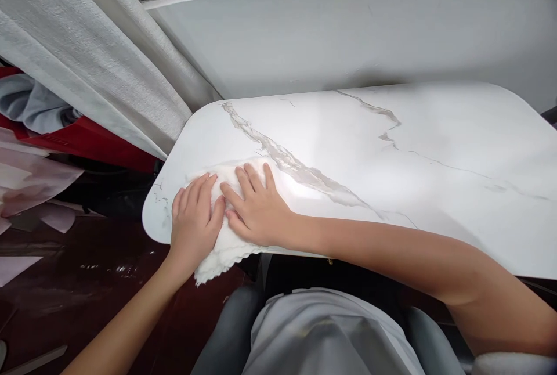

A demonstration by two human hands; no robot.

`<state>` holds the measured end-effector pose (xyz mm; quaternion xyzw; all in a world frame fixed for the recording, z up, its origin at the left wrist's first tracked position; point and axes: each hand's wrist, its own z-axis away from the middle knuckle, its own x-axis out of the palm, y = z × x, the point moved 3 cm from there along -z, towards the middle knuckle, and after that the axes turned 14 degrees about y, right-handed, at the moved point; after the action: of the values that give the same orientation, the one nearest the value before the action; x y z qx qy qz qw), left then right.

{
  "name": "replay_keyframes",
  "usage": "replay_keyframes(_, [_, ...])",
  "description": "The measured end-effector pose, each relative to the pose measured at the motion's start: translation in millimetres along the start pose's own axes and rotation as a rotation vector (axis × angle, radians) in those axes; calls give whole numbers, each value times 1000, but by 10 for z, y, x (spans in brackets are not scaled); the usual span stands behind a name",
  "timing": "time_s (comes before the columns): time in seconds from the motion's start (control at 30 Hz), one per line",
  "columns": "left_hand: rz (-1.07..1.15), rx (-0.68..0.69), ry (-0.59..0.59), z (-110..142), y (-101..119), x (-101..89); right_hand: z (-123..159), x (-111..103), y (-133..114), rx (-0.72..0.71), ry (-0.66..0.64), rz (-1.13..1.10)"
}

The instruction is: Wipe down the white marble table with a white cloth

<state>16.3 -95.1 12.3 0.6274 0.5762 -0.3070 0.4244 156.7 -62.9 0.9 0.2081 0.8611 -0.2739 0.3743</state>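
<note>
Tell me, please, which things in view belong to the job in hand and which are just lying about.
In the job:
white cloth, under left hand and right hand
white table

Apparently just lying about:
grey fabric
red item
pale sheets

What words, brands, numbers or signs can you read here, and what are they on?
None: no readable text shows anywhere.
Table: its lines are a veined pattern, not writing.
Cloth under both hands: no lettering on the part that shows.
Red thing: faint marks, too small to make out.
</note>
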Motion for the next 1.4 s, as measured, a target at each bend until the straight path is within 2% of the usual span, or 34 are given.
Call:
replay_keyframes(0.1, [4,38,1,-123,9,73,-69,22,99,12,0,30])
replay_keyframes(0.2, [22,64,17,-348,-11,200,-213,81,248,42,-12,69])
replay_keyframes(0.33, [55,53,44,-801,-30,447,-503,181,551,128,-33,106])
replay_keyframes(0.53, [80,92,-7,-1488,-25,828,-906,300,1019,253,-51,157])
replay_keyframes(0.6, [88,104,-34,-1668,-19,934,-1003,320,1144,277,-59,171])
replay_keyframes(0.73, [118,103,-9,-1952,5,1104,-1151,311,1364,292,-42,169])
replay_keyframes(1.0, [155,141,-64,-2223,114,1334,-1277,288,1757,310,-49,114])
replay_keyframes(1.4, [196,177,-80,-2455,441,1454,-1255,148,2105,384,-6,141])
